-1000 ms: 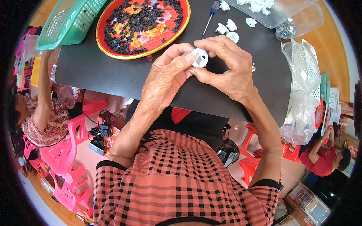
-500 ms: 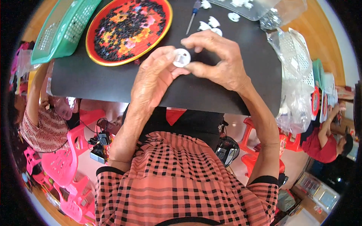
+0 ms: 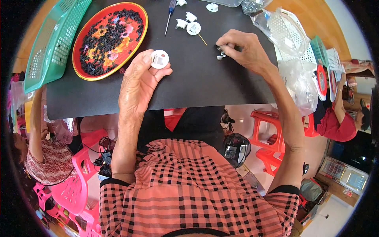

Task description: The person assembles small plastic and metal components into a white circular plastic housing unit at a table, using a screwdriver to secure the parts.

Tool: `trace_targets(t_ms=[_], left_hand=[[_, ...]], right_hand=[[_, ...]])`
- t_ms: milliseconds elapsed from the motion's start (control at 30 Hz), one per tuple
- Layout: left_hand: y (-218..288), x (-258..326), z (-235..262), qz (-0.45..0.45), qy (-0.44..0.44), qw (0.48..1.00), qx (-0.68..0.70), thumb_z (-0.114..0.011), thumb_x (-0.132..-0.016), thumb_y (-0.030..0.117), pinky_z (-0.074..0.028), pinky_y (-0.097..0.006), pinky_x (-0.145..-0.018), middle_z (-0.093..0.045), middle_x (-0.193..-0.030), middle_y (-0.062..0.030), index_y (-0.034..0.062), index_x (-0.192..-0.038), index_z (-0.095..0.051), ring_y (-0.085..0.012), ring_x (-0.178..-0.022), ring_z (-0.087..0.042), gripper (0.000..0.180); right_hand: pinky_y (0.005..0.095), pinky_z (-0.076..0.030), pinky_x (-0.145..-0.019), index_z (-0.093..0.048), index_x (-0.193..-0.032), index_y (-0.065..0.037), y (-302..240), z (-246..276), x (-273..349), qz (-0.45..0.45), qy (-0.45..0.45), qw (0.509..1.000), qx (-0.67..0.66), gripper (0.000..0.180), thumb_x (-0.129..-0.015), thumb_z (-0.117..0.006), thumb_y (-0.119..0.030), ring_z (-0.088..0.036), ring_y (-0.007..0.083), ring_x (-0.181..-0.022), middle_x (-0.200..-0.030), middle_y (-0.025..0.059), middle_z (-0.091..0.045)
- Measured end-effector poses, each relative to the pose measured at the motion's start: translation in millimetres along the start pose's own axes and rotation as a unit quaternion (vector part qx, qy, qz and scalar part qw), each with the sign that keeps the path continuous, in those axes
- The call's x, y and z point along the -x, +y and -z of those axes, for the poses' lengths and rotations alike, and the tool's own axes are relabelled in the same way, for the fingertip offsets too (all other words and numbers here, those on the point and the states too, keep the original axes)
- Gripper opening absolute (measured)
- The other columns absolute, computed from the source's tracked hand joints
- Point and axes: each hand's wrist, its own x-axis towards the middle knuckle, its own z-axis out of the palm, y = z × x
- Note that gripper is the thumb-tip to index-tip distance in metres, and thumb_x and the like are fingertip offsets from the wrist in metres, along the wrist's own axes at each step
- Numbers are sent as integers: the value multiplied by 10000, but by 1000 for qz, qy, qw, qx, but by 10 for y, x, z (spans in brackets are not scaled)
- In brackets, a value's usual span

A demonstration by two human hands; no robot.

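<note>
Between the two hands in the head view, all eyes go to the left hand [image 3: 136, 83], thumb and fingers gripping a white disc [image 3: 160, 59] tilted face-up at its fingertips. Off to its right, the right hand [image 3: 249, 51] has thumb and forefinger drawn together over small metal parts [image 3: 221, 56] on the dark table [image 3: 197, 81]; whether a part is pinched there, I cannot tell. How far along? The disc's face shows a pale recess and a small hole, with no metal fitted that I can see (the underside is hidden), so I'd call it part-done. Beyond and between the hands sit loose white pieces [image 3: 193, 28], a thin brownish stick [image 3: 203, 39] touching the nearest; finished or waiting, it's impossible to say. Just beyond the left hand lies a screwdriver [image 3: 170, 17], and left of that hand a red tray [image 3: 145, 19] strewn with black bits [image 3: 94, 41], then a green basket [image 3: 55, 55]. Right of the right hand, clear plastic bags [image 3: 296, 87] crowd the table's edge; left of the left hand, the tray's rim looks likeliest to hem in a wider move.
</note>
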Motion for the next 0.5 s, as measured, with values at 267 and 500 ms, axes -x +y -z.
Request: trace_targets(t_ms=[267,500], left_hand=[[-13,3,17,4,-11,1000,13,-572,-892,149,-532,-418,-817,-600,-1018,-150,-29,-1090,-526,-279,-921,-622,270],[11,10,6,4,-6,1000,2,-573,-891,158,-530,-421,-816,-600,-1022,-151,-25,-1096,-521,-276,-918,-620,280]], right_hand=[[219,-467,-631,-674,-964,-65,48,6,-31,-52,98,993,-48,151,-828,-616,-94,-534,63,-655,-757,6,-628],[252,-468,-630,-666,-924,-30,-130,10,-78,-10,1,1000,-25,150,-778,-632,-36,-545,93,-659,-762,41,-611]])
